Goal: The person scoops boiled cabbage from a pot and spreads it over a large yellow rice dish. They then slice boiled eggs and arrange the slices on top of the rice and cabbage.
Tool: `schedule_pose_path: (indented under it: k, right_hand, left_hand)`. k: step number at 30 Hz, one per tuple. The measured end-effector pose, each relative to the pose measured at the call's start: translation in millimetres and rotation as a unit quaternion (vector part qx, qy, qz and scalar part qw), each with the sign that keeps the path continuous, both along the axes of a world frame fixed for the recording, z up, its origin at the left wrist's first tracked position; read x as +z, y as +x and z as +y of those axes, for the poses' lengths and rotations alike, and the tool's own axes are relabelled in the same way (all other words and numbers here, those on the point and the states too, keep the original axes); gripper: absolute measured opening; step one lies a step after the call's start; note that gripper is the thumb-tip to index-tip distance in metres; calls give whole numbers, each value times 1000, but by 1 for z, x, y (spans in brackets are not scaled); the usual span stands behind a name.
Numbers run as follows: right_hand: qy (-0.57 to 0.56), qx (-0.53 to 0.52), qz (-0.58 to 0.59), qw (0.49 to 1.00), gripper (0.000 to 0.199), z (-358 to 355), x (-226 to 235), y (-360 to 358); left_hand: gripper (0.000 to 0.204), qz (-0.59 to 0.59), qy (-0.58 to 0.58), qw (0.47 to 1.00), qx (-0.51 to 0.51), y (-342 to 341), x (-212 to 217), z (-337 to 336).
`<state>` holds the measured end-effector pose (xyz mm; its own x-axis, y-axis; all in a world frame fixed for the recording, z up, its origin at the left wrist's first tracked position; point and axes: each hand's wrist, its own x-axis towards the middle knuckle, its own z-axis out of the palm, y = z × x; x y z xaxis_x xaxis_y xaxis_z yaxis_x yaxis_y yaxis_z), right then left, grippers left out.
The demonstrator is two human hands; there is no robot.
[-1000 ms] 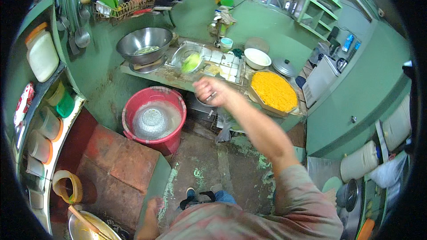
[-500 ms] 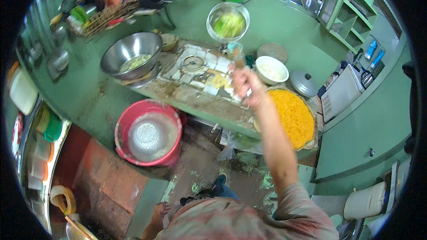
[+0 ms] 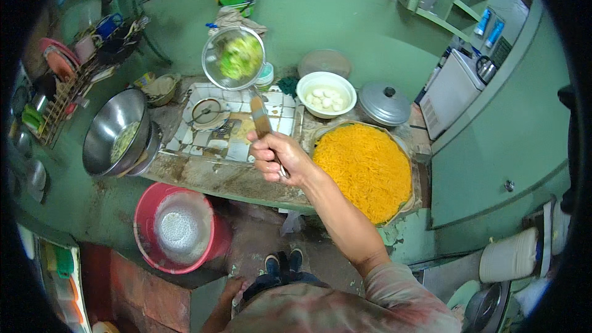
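My right hand (image 3: pixel 280 158) is closed round the wooden handle of a mesh strainer (image 3: pixel 213 74), held out over the counter. In its bowl lie light green and yellowish cut vegetables (image 3: pixel 240 57); their exact kind I cannot tell. Below the strainer is a white-tiled stretch (image 3: pixel 280 114) of the counter with a round metal burner ring (image 3: pixel 209 114). My left hand (image 3: pixel 233 286) hangs low beside my body, its fingers too small and dim to read. Right of my right hand sits a wide round tray of orange-yellow shreds (image 3: pixel 362 169).
A large steel bowl (image 3: pixel 102 129) with pale shreds stands at the counter's left end. Behind the tray are a white bowl (image 3: pixel 311 100) of whitish rounded pieces and a lidded pot (image 3: pixel 383 103). A red tub (image 3: pixel 148 243) sits on the floor below the counter.
My view has swung to the right and the strainer looks sharper. My right hand has brought the strainer somewhat lower against the wall, still gripping it. The left hand stays low.
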<state>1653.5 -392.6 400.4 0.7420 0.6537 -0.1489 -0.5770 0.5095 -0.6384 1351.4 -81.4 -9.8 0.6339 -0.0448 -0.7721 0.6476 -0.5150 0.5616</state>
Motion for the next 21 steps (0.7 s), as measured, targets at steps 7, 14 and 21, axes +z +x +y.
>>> schedule_pose_path:
  k: [7, 14, 21]
  right_hand:
    - [118, 3, 77, 990, 13, 22, -53, 23]
    - [49, -140, 225, 963, 12, -37, -113, -17]
    - [-271, -365, 149, 878, 6, -207, -37, -85]
  left_hand:
    - [41, -37, -282, 953, -105, 181, 106, -115]
    - [66, 22, -396, 899, -183, 191, 166, -208]
    - [71, 89, -444, 874, -176, 188, 160, -249]
